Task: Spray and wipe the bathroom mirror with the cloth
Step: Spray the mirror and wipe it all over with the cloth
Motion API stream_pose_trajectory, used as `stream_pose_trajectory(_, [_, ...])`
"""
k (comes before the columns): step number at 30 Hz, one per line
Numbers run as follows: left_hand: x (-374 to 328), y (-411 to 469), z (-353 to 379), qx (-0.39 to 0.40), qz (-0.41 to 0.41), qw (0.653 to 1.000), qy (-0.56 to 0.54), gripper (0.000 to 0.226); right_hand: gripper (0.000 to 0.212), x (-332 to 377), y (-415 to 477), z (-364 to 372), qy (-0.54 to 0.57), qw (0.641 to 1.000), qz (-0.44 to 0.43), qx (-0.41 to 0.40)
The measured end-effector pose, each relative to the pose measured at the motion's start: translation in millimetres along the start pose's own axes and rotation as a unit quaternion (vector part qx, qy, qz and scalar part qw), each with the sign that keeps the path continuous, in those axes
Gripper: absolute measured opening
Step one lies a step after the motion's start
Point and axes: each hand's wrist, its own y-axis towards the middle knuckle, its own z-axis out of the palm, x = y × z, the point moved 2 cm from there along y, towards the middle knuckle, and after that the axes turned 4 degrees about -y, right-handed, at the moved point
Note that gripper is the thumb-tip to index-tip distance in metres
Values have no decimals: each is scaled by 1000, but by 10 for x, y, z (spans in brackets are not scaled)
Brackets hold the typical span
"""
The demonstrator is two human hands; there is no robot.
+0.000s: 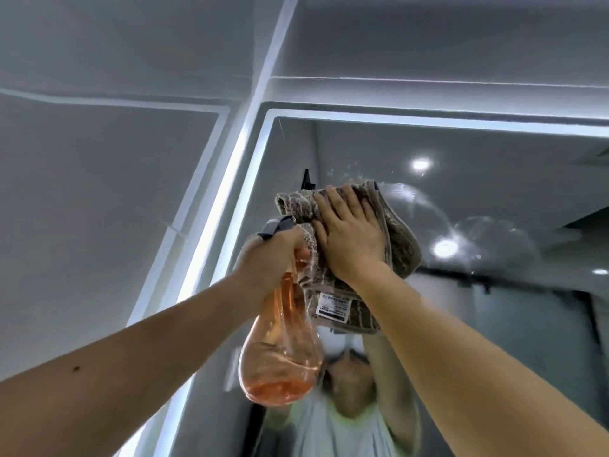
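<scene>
The bathroom mirror [478,199] fills the right half of the view, framed by a lit white strip. My right hand [349,235] presses a brown striped cloth [400,239] flat against the glass near the mirror's upper left part; a white label hangs at the cloth's lower edge. My left hand [273,258] grips the neck of an orange see-through spray bottle [280,354] with a grey trigger head, held up just left of the cloth. A little liquid sits in the bottle's bottom. Curved wipe streaks and droplets show on the glass to the right of the cloth.
A grey tiled wall [99,192] with pale grout lines lies left of the mirror and above it. The lit mirror edge [230,199] runs diagonally beside my left hand. The glass reflects ceiling lights, a dark rail and the person's raised arms.
</scene>
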Motion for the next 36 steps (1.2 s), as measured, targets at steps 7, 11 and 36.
stream_pose_trajectory(7, [78, -178, 720, 16, 17, 999, -29, 13, 51, -597, -235, -117, 5, 1000, 0, 14])
stream_pose_trajectory(11, [194, -318, 1339, 38, 0, 999, -39, 14, 51, -1244, -502, -185, 2, 1000, 11, 11])
stream_pose_trajectory(36, [684, -1095, 4244, 191, -59, 980, -18, 21, 50, -4403, -2373, -591, 5, 972, 234, 35])
